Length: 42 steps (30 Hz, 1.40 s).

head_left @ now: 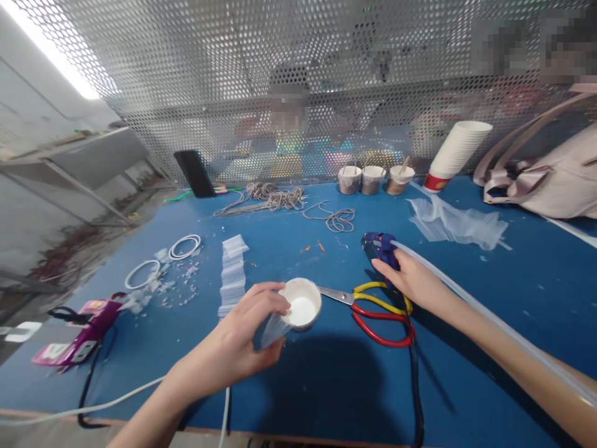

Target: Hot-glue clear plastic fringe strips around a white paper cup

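My left hand [242, 345] is closed around a small white paper cup [301, 305], holding it tilted just above the blue table [326, 386] at the centre. My right hand [413, 280] grips a blue glue gun [380, 246] that rests on the table to the right of the cup. A long translucent glue stick [466, 298] runs back from the gun along my forearm. Scissors with red and yellow handles [377, 308] lie between the two hands, blades pointing toward the cup.
A strip of small clear bags [233, 267], white rings [184, 247] and scraps lie at left. A pink power strip [86, 333] sits at the left edge. Cord coils [275, 198], small cups [368, 179], a cup stack [454, 155], crumpled plastic [459, 227], a bag [550, 174] and a phone [194, 173] line the back.
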Available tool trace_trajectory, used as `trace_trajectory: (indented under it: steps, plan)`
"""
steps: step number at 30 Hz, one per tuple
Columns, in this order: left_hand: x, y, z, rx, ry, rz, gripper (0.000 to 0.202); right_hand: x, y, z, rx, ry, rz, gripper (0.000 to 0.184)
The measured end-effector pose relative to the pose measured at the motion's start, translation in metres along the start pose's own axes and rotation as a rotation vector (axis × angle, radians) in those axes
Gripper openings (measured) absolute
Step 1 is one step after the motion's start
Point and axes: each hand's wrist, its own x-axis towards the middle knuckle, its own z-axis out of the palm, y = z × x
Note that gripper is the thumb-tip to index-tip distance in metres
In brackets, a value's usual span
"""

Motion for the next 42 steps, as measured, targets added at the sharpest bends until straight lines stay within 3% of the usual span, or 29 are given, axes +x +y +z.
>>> trace_trajectory:
  steps: [4,8,10,14,19,23,27,42]
  plan:
    - [-0.004,0.001,0.003,0.029,0.031,0.012,0.027,-0.015,0.009,-0.001,0.023,0.034,0.027,0.036]
    - [-0.007,-0.001,0.008,0.071,0.089,0.102,0.017,-0.052,0.005,-0.015,-0.12,0.252,-0.018,0.032]
    - [-0.008,-0.003,0.01,0.105,0.116,0.157,0.017,-0.075,-0.008,-0.023,-0.2,0.328,-0.135,0.025]
    - [-0.007,-0.005,0.013,0.134,0.181,0.218,0.018,-0.1,-0.051,-0.021,-0.006,0.196,-0.547,0.007]
    - [-0.003,-0.001,0.017,0.13,0.284,0.179,0.016,-0.073,-0.092,0.008,-0.001,0.186,-0.833,0.025]
    - [-0.002,0.002,0.021,0.136,0.359,0.146,0.015,-0.048,-0.101,0.025,0.077,0.053,-0.862,0.022]
    - [-0.001,0.004,0.025,0.159,0.402,0.13,0.016,-0.05,-0.102,0.033,0.139,-0.045,-0.862,0.025]
    - [-0.011,0.008,0.038,0.24,0.446,0.201,0.017,-0.059,-0.109,0.035,0.2,-0.019,-0.789,0.02]
